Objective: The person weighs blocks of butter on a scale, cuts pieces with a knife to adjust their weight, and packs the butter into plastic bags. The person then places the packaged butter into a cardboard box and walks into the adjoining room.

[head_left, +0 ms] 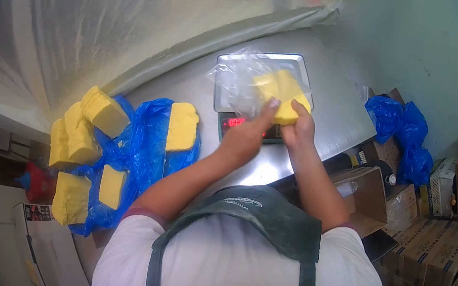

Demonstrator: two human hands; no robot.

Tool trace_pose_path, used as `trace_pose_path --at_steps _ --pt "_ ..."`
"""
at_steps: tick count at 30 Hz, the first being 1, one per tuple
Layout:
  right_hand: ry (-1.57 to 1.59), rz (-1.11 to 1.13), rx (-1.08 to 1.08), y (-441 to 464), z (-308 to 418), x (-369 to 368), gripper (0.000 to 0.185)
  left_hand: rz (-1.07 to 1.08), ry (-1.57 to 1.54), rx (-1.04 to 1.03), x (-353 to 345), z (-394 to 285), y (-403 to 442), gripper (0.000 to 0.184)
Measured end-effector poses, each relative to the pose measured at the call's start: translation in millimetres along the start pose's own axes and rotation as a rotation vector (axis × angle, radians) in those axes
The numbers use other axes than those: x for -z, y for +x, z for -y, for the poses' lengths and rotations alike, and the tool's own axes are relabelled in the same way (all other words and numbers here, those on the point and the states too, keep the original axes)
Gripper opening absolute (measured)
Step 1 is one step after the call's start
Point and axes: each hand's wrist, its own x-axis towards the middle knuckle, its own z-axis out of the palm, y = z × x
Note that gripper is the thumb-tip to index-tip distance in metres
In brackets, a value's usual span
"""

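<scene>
Both hands are at a yellow block (pixel 283 86) over the steel tray of a digital scale (pixel 224 95). A clear plastic bag (pixel 236 81) spreads to the left of the block and partly covers it. My left hand (pixel 246 137) is closed at the block's lower left, with the thumb against the block and bag edge. My right hand (pixel 300 127) grips the block's lower right, fingers wrapped under it. Red digits glow on the scale's display, partly hidden behind my left hand.
Several yellow blocks (pixel 71 199) lie on blue plastic sheets (pixel 151 125) at the left. Blue bags (pixel 411 127) and cardboard boxes (pixel 433 253) stand at the right. Clear sheeting (pixel 113 5) hangs behind the metal table (pixel 337 100).
</scene>
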Motion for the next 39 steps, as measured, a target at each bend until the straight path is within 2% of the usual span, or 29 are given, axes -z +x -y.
trace_pose_path --at_steps 1,2,4,5,7,8,9,10,11,12,13,14,16,17,19,20,22,24,25,26,28,32,34,35,37,38,39 --pt "0.033 -0.016 0.037 8.2 -6.6 -4.3 0.043 0.082 0.012 -0.001 -0.1 -5.6 -6.0 0.069" --pt "0.064 -0.029 0.075 17.3 -12.8 -9.2 0.042 0.008 0.065 -0.079 -6.8 -5.8 -8.8 0.072" --pt "0.076 0.003 0.114 24.7 -20.9 -26.5 0.042 0.038 0.034 0.01 -8.0 -8.2 -15.8 0.073" --pt "0.007 -0.046 0.186 25.8 -23.7 -32.7 0.042 0.029 0.038 0.008 -5.8 -7.6 -21.1 0.073" --pt "-0.06 -0.091 0.264 23.1 -31.1 -42.9 0.042 0.12 0.025 0.128 5.7 -11.1 -28.7 0.059" --pt "-0.238 -0.05 0.435 20.3 -36.8 -43.1 0.044 0.113 0.025 0.124 11.5 -8.1 -34.1 0.059" --pt "-0.415 -0.007 0.607 17.4 -40.5 -43.8 0.047 -0.036 -0.015 0.071 19.1 -2.2 -39.0 0.049" --pt "-0.417 0.002 0.613 10.7 -42.6 -47.3 0.047 -0.187 -0.055 0.019 30.2 -0.7 -38.1 0.039" --pt "-0.62 0.082 0.77 1.9 -46.2 -48.6 0.051 -0.315 -0.073 0.093 40.0 1.3 -32.2 0.028" --pt "-0.827 0.162 0.918 -8.3 -50.9 -49.9 0.054 -0.379 0.042 0.047 60.9 -4.1 -18.1 0.033" --pt "-0.965 0.226 1.018 -17.4 -55.7 -50.7 0.061 -0.327 0.004 0.079 79.0 -9.2 -2.1 0.048" --pt "-0.973 0.231 1.003 -20.8 -61.8 -46.6 0.061 -0.318 0.041 0.059 94.3 -17.9 13.2 0.063" --pt "-1.216 0.458 1.169 -21.8 -71.4 -36.9 0.064 -0.273 0.07 0.047 112.6 -28.4 31.6 0.065" --pt "-1.221 0.515 1.188 -26.2 -75.9 -31.2 0.067 -0.185 0.206 0.021 115.1 -27.5 36.6 0.06" --pt "-1.258 0.516 1.262 -26.8 -80.8 -25.8 0.069 -0.081 0.362 -0.016 113.6 -18.8 41.6 0.045" --pt "-1.293 0.505 1.336 -26.7 -82.6 -23.1 0.072 -0.084 0.365 -0.016 111.1 -16.3 40.6 0.045" --pt "-1.289 0.475 1.347 -29.4 -81.3 -23.3 0.066 -0.08 0.391 -0.124 105.3 -15.1 38.2 0.037" --pt "-1.201 0.516 1.203 -26.1 -78.2 -23.8 0.056 -0.096 0.366 -0.189 97.8 -20.9 32.1 0.034" --pt "-0.781 0.575 0.776 -7.8 -88.4 -20.4 0.049 -0.114 0.34 -0.25 92.4 -25.2 27.3 0.032" --pt "-0.764 0.552 0.689 4.7 -88.0 -10.1 0.049 -0.114 0.339 -0.247 82.3 -30.5 20.0 0.032" --pt "-0.962 0.532 0.756 -0.9 -72.6 -25.3 0.049 -0.046 0.364 -0.454 58.8 -39.6 4.7 0.034" --pt "-1.137 0.437 1.021 -2.3 -55.6 -40.3 0.05 -0.043 0.36 -0.437 49.9 -39.4 3.9 0.031" --pt "-1.173 0.374 1.157 -4.0 -50.7 -43.2 0.051 0.033 0.181 -0.418 57.0 -38.7 2.4 0.048" --pt "-1.183 0.346 1.203 -3.3 -48.0 -44.7 0.052 0.029 0.181 -0.416 57.6 -34.9 -1.2 0.048" --pt "-1.205 0.294 1.28 2.9 -38.9 -48.8 0.052 -0.315 0.104 -0.321 51.5 -20.2 -12.0 0.082" --pt "-1.209 0.268 1.302 6.2 -35.3 -49.9 0.053 -0.314 0.106 -0.325 43.7 -10.2 -17.3 0.082" --pt "-1.21 0.255 1.313 9.4 -33.3 -50.6 0.053 -0.334 0.139 -0.196 32.5 2.0 -25.6 0.096"
